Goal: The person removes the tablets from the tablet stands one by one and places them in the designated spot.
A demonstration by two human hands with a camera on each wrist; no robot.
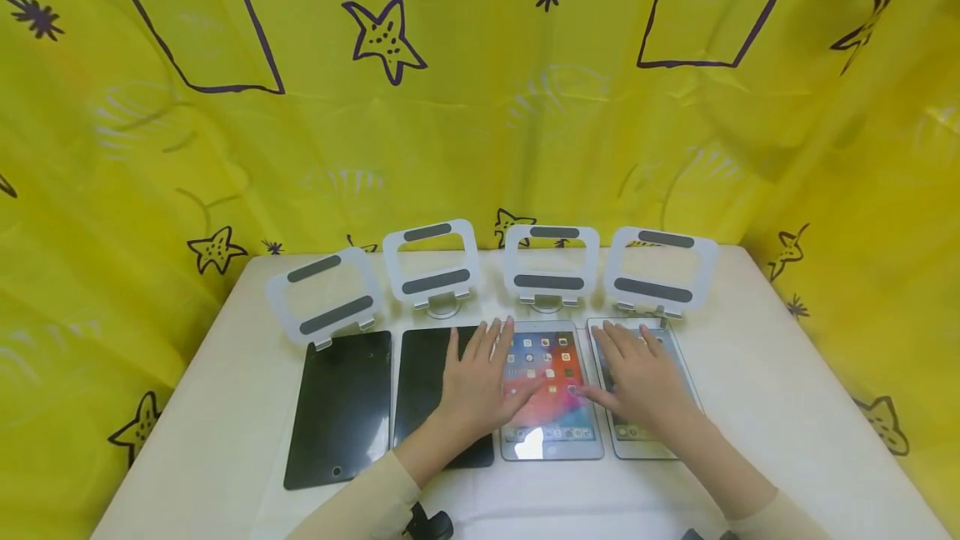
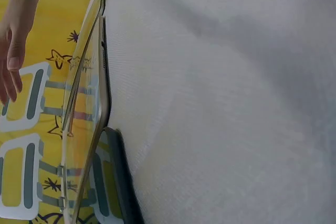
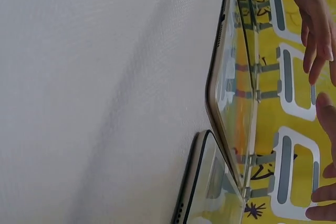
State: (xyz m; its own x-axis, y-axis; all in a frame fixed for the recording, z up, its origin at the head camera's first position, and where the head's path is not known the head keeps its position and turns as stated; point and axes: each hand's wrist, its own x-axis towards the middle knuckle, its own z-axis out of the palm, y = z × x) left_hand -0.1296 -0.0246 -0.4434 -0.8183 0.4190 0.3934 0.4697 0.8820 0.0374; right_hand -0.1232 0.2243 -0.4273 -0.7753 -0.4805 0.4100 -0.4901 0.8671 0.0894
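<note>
My left hand (image 1: pixel 477 386), its fingers extended, is over the second tablet (image 1: pixel 416 382) from the left, which has a dark screen. Its thumb stretches over a lit tablet (image 1: pixel 551 419) showing colourful app icons. Over the rightmost tablet (image 1: pixel 678 348), also lit, my right hand (image 1: pixel 648 377) spreads its fingers, the thumb pointing toward the icon screen. In the left wrist view the right hand (image 2: pixel 16 45) hangs loosely above the tablets; in the right wrist view the left hand (image 3: pixel 315 19) shows likewise. Neither hand grips anything. Another dark tablet (image 1: pixel 341 407) lies at the far left.
Behind the tablets stand several white tablet stands with grey pads: a leftmost stand (image 1: pixel 326 294), two middle stands (image 1: pixel 431 261) (image 1: pixel 551 265) and a right stand (image 1: pixel 660 269). A white cloth (image 1: pixel 202 423) covers the table. A yellow curtain (image 1: pixel 465 132) hangs around its back and sides.
</note>
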